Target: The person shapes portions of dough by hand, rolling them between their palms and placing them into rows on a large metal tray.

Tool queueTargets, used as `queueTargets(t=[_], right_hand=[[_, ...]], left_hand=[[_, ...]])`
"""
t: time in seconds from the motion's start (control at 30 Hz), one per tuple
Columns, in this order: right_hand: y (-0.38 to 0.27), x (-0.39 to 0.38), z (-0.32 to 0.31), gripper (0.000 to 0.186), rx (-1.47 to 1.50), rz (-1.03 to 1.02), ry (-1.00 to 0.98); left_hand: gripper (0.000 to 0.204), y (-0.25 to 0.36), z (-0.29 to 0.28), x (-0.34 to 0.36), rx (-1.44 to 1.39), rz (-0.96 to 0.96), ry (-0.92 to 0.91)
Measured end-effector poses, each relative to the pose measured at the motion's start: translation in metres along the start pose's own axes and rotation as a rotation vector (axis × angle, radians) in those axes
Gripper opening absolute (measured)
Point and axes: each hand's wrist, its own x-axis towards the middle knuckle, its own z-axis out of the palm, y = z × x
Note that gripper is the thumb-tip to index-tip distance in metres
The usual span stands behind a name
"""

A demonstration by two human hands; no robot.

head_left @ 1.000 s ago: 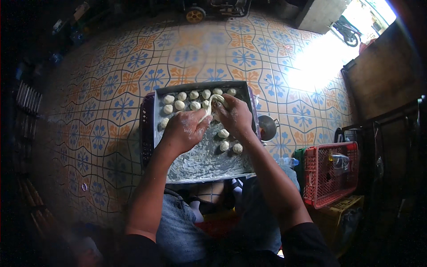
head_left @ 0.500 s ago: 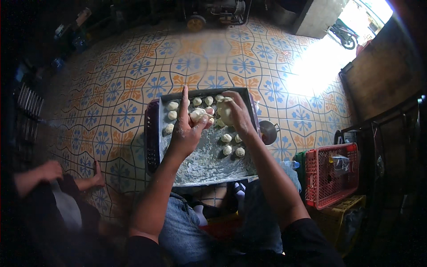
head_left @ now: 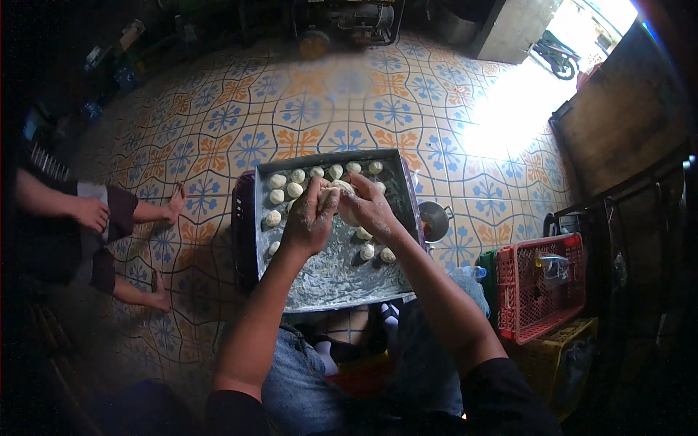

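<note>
Head view: we clasp a pale, irregular dough lump (head_left: 340, 187) between our left hand (head_left: 308, 222) and right hand (head_left: 372, 209), above a floured, rectangular grey metal tray (head_left: 331, 275) where small, round white dough balls (head_left: 277, 196) lie already shaped, this lump not yet among them

Dim overall, lit from the doorway (head_left: 600, 23) at far right; blown white on the floor (head_left: 502, 120) there; hazy at far centre, deeply shadowed left and right, bowed toward the edges.
</note>
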Motion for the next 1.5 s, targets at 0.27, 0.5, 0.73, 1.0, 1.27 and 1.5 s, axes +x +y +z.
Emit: queueTargets(t=[0.27,0.5,0.73,1.0,1.27,1.5], right_hand=[[-0.019,-0.004,-0.003,0.036,0.000,0.086,0.001],[-0.009,-0.009,0.018,0.039,-0.176,-0.181,0.037],[-0.031,-0.066,0.035,0.046,-0.449,-0.150,-0.568],[-0.012,-0.032,0.008,0.050,-0.782,0.105,-0.527],[0.008,-0.060,0.040,0.067,-0.826,0.113,-0.781],[0.099,-0.059,0.060,0.050,-0.967,-0.071,-1.265]], left_hand=[[0.044,0.001,0.002,-0.001,0.239,0.171,0.050],[0.044,-0.019,-0.010,0.016,0.128,-0.023,0.231],[0.026,-0.107,-0.084,0.036,-0.560,-0.428,0.605],[0.065,-0.022,-0.049,0.029,-0.646,-0.260,0.403],[0.021,-0.045,-0.044,0.029,-0.962,-0.327,0.382],[0.014,-0.018,-0.053,0.026,-1.097,-0.233,0.187]])
